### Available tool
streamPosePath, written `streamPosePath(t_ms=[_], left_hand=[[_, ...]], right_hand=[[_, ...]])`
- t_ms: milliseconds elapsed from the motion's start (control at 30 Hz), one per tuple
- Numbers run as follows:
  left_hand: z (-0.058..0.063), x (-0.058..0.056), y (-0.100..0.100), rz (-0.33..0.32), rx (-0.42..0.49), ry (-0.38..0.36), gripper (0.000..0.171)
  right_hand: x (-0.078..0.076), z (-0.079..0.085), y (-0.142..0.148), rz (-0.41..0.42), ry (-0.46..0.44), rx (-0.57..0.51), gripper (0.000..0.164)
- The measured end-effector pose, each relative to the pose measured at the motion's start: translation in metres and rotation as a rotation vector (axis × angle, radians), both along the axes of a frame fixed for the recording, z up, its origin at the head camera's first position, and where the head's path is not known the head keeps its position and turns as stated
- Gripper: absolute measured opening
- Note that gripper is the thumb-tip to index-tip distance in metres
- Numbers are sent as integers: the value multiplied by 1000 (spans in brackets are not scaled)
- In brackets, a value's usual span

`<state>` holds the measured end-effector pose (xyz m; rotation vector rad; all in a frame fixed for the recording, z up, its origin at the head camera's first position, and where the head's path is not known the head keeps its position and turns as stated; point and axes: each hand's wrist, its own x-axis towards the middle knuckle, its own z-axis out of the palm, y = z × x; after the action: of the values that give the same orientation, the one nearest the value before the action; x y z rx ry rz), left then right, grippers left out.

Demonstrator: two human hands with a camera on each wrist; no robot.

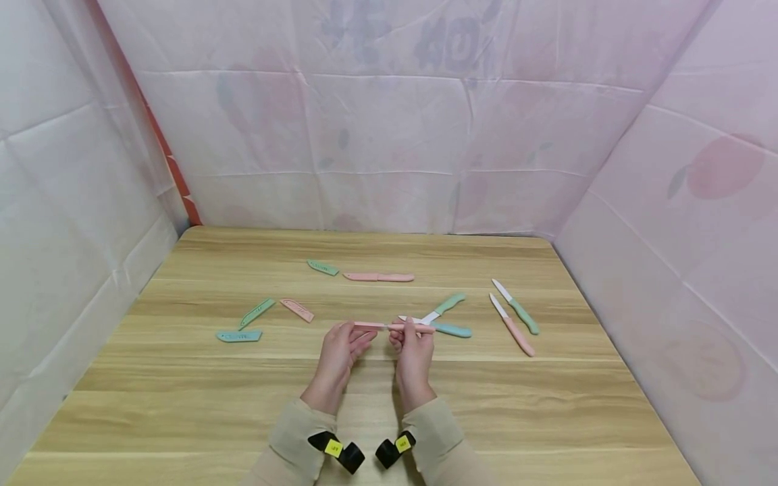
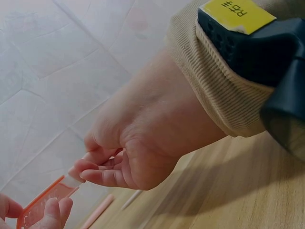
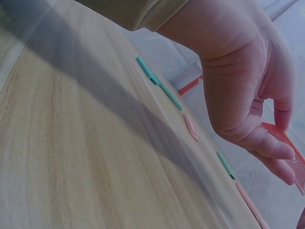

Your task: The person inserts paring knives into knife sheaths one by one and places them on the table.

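My left hand [image 1: 335, 358] pinches a pink knife sheath [image 1: 367, 327] between thumb and fingers, above the table. My right hand [image 1: 415, 361] grips the pink handle [image 1: 425, 329] of a paring knife. The knife's white blade [image 2: 71, 182] points left and lies mostly inside the sheath; a short piece by the handle shows bare. In the right wrist view the left fingers curve round the sheath [image 3: 281, 136]. Just beyond the right hand lie an unsheathed green-handled knife [image 1: 450, 303] and a blue-handled knife [image 1: 452, 331], overlapping in the head view.
On the left lie a blue sheath [image 1: 239, 336], a green sheath [image 1: 256, 313] and a pink sheath [image 1: 297, 310]. Farther back are another green sheath [image 1: 322, 268] and a sheathed pink knife [image 1: 378, 277]. Bare green [image 1: 524, 316] and pink [image 1: 519, 335] knives lie right. Cloth walls [image 1: 389, 121] surround the table.
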<state>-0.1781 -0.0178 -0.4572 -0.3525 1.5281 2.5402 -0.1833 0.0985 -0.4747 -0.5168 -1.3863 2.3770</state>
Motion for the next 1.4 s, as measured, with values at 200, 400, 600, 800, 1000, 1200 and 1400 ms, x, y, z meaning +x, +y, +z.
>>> streamPosePath(t_ms=[200,400,600,800,1000,1200,1400], left_hand=[[0,2,0,-11,-6,11,29],[-1,2,0,-19,-3,17,35],[-1,2,0,-16,-5,12,33],[-2,0,0,-24,-13,8,31],[2,-4,-1,-82,19,-18,35],[10,-18,-7,-175,23,-22,38],[17,-48,-15,-123,-65,-39,34]], right_hand=[[1,-1,-1,3,8,9,28],[2,-1,-1,5,11,8,26],[2,1,-2,10,8,7,22],[3,4,-2,10,-4,7,19],[0,6,5,36,7,-5,17],[-2,12,15,110,-54,4,11],[0,15,24,216,-152,42,32]])
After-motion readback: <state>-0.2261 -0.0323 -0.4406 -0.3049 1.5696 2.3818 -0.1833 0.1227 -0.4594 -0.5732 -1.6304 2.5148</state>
